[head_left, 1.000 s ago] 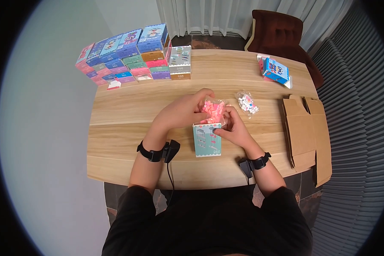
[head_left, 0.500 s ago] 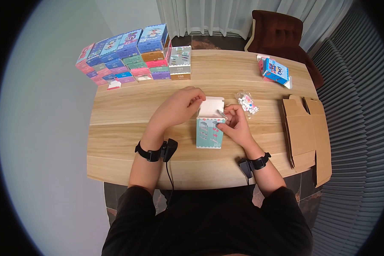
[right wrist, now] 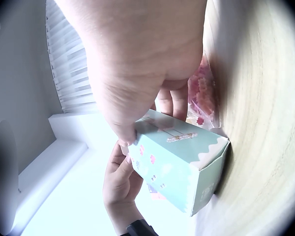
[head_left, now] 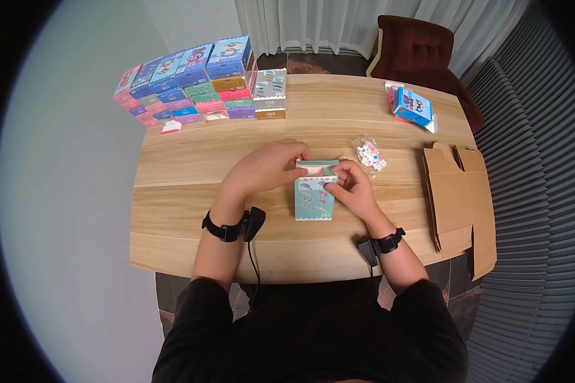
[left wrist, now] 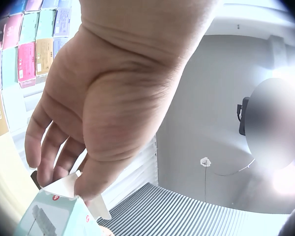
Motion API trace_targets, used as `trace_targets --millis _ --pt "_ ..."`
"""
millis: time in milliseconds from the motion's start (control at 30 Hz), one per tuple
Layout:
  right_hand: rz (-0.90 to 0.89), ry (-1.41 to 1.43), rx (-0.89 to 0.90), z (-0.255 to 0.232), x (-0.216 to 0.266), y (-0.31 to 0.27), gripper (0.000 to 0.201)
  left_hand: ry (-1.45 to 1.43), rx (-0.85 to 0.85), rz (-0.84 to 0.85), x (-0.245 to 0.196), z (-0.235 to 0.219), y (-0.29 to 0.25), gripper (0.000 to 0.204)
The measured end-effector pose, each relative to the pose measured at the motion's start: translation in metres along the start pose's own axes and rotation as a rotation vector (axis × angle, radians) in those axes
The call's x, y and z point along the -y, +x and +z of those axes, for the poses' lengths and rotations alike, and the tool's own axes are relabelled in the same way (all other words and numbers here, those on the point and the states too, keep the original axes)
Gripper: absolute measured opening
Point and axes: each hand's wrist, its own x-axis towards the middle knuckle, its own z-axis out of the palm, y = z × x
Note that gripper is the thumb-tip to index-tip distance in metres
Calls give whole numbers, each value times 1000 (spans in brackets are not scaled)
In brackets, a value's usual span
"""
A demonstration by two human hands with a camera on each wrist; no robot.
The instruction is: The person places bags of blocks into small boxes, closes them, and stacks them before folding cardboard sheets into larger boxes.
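A mint-green cardboard box (head_left: 314, 199) stands on the table between the two hands, its top lid (head_left: 317, 163) folded partway over the opening and white inside showing. The right hand (head_left: 356, 189) grips the box at its upper right, thumb on the printed front and fingers behind. At the upper left corner is the left hand (head_left: 268, 167), fingers at the lid's back edge and thumb at the side. In the left wrist view that thumb meets a white flap (left wrist: 64, 186). Beyond the right hand lies a clear bag of small white and coloured pieces (head_left: 369, 155).
Stacked colourful boxes (head_left: 191, 83) line the far left of the table (head_left: 191, 210). An opened blue box (head_left: 413, 106) lies at the far right. Flattened brown cardboard (head_left: 453, 198) rests along the right edge, near a brown chair (head_left: 415, 48).
The bag of pink pieces at the box mouth has gone from sight into the box. The lid, upright half a second ago, has tipped forward under the left hand. The right hand still holds the box.
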Motion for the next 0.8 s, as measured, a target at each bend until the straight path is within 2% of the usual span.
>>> trace_targets --millis 300,500,600,800 --pt "6 6 -21 2 4 2 33 -3 -38 71 -1 2 2 15" --pt "23 31 -18 2 4 2 39 -46 -48 26 -9 7 4 12" --pt "24 39 -23 1 2 1 42 -26 -171 77 0 12 7 12" --pt "34 38 -13 1 2 2 42 -74 -43 42 -8 9 6 12"
